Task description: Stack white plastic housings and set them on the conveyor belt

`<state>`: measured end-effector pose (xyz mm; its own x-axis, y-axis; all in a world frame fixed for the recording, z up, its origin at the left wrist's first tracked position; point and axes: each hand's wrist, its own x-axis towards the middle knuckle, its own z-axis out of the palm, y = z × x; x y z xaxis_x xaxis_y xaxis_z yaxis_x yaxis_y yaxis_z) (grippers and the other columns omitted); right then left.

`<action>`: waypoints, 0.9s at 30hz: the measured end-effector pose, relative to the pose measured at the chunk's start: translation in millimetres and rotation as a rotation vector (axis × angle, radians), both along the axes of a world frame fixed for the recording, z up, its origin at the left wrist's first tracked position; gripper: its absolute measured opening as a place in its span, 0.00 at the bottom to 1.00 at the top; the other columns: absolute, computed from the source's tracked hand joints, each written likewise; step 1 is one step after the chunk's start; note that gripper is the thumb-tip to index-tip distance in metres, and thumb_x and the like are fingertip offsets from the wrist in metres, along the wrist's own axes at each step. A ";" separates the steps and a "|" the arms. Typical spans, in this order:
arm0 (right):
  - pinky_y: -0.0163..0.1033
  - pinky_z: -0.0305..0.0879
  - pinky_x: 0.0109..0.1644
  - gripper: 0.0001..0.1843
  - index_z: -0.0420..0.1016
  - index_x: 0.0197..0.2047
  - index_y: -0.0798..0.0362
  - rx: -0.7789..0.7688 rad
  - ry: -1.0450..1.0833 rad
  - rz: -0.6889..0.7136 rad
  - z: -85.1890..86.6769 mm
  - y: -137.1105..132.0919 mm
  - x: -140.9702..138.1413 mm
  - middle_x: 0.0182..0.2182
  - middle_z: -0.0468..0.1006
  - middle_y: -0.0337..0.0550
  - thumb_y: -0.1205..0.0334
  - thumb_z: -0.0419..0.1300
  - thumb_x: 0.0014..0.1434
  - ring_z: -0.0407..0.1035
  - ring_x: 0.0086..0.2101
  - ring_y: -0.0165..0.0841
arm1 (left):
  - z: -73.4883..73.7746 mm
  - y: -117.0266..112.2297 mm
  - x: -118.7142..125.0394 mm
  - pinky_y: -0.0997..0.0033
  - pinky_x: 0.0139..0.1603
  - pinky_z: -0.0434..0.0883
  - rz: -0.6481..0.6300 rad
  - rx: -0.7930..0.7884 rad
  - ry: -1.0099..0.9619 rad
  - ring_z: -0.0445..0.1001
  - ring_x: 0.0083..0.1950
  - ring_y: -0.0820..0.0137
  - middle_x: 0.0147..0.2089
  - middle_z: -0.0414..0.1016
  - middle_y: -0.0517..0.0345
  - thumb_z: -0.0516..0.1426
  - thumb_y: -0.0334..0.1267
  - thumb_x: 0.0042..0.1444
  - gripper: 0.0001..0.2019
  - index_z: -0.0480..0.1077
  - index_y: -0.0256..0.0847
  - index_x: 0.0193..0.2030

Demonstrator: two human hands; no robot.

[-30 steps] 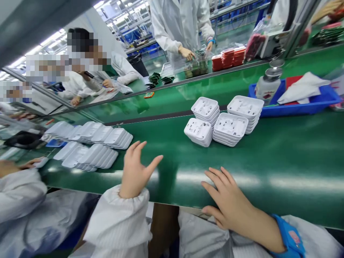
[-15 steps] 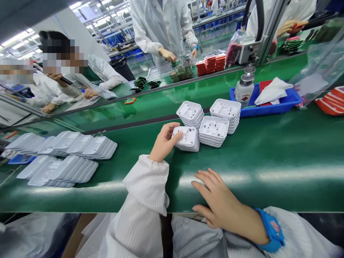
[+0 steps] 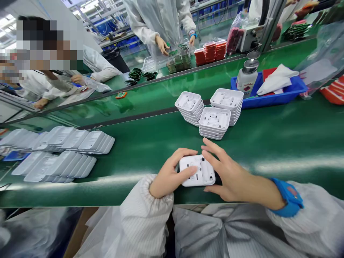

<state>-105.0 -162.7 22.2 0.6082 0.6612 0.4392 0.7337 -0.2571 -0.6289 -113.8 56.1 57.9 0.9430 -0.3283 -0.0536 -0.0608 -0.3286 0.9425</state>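
Observation:
My left hand (image 3: 174, 172) grips a white plastic housing (image 3: 197, 177) by its left side, thumb on top and fingers curled over its far edge. Clips, slots and small dark openings show on the upward face. My right hand (image 3: 228, 172) is at the housing's right edge, fingers spread and thumb below; whether it touches is hard to tell. Beyond the hands are three stacks of similar white housings: a front stack (image 3: 214, 123), a back left stack (image 3: 189, 104) and a back right stack (image 3: 228, 100).
Rows of white housings (image 3: 61, 165) lean on the green belt (image 3: 139, 154) at left. A blue tray (image 3: 285, 95) with cloth and a white pump bottle (image 3: 245, 77) stand back right. Across the bench, co-workers' hands (image 3: 162, 44) are near green boards and stacked red parts (image 3: 209, 53).
My left hand has brought the housing from beside the stacks toward me, near the belt's front edge. My right hand has moved up and right to the housing's right side.

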 end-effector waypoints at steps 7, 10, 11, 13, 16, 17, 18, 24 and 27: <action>0.60 0.57 0.58 0.74 0.21 0.70 0.54 -0.159 -0.006 0.058 -17.1 -3.1 16.8 0.54 0.63 0.57 0.75 0.75 0.38 0.59 0.52 0.53 | -13.8 -7.7 -22.4 0.68 0.47 0.69 0.132 -0.183 0.234 0.69 0.51 0.61 0.56 0.67 0.50 0.60 0.52 0.54 0.28 0.61 0.43 0.57; 0.54 0.64 0.52 0.63 0.29 0.70 0.55 -0.133 -0.001 0.058 -17.7 -2.5 17.0 0.51 0.64 0.55 0.78 0.67 0.42 0.62 0.48 0.49 | -16.6 -7.0 -27.3 0.69 0.43 0.70 0.135 -0.213 0.254 0.70 0.48 0.63 0.54 0.68 0.50 0.60 0.51 0.53 0.27 0.61 0.42 0.56; 0.52 0.65 0.50 0.60 0.32 0.70 0.55 -0.114 0.001 0.067 -17.2 -2.9 17.4 0.51 0.63 0.55 0.78 0.65 0.43 0.62 0.47 0.48 | -17.4 -5.8 -27.9 0.68 0.44 0.70 0.112 -0.229 0.239 0.70 0.49 0.62 0.56 0.67 0.49 0.61 0.51 0.53 0.28 0.61 0.43 0.57; 0.51 0.66 0.50 0.51 0.39 0.69 0.55 -0.070 -0.031 0.095 -16.3 -4.8 19.3 0.51 0.61 0.56 0.78 0.61 0.47 0.60 0.49 0.47 | -18.6 -2.1 -27.6 0.65 0.48 0.70 0.023 -0.263 0.222 0.68 0.53 0.59 0.61 0.61 0.47 0.63 0.50 0.50 0.34 0.57 0.44 0.61; 0.54 0.62 0.53 0.38 0.47 0.67 0.53 -0.018 -0.159 0.166 -16.6 -8.2 23.7 0.52 0.60 0.56 0.78 0.53 0.56 0.57 0.53 0.47 | -20.9 3.0 -25.6 0.56 0.56 0.67 -0.135 -0.243 0.249 0.64 0.60 0.53 0.66 0.53 0.44 0.67 0.46 0.44 0.50 0.41 0.47 0.68; 0.55 0.61 0.54 0.35 0.48 0.67 0.52 -0.010 -0.187 0.180 -17.1 -8.8 25.1 0.53 0.59 0.56 0.78 0.51 0.58 0.56 0.54 0.47 | -22.1 3.5 -25.1 0.53 0.58 0.65 -0.163 -0.212 0.239 0.63 0.61 0.52 0.66 0.52 0.43 0.68 0.44 0.43 0.54 0.37 0.47 0.69; 0.56 0.60 0.56 0.35 0.48 0.67 0.51 -0.005 -0.189 0.177 -17.6 -9.2 26.2 0.55 0.57 0.56 0.78 0.51 0.58 0.54 0.56 0.48 | -23.9 3.4 -25.0 0.50 0.59 0.64 -0.170 -0.178 0.204 0.62 0.61 0.51 0.67 0.51 0.42 0.69 0.43 0.42 0.56 0.36 0.47 0.70; 0.51 0.60 0.60 0.63 0.26 0.70 0.47 -0.091 0.162 0.073 -11.8 -16.8 26.9 0.66 0.28 0.53 0.82 0.61 0.41 0.36 0.64 0.51 | -40.0 -5.6 -30.4 0.40 0.64 0.52 -0.096 -0.097 -0.147 0.54 0.65 0.46 0.66 0.48 0.42 0.68 0.46 0.41 0.55 0.38 0.49 0.69; 0.44 0.65 0.57 0.70 0.20 0.70 0.48 -0.194 0.337 0.170 -3.1 -26.5 24.6 0.67 0.27 0.52 0.79 0.68 0.39 0.39 0.63 0.53 | -44.4 -8.7 -33.6 0.39 0.64 0.53 -0.067 -0.002 -0.288 0.52 0.65 0.45 0.64 0.46 0.42 0.67 0.44 0.41 0.55 0.37 0.49 0.69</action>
<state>-80.4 -189.1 19.1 0.5718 0.8153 0.0919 0.5371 -0.2872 -0.7931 -147.4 47.4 13.5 0.8955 -0.3903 0.2138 -0.3476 -0.3133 0.8838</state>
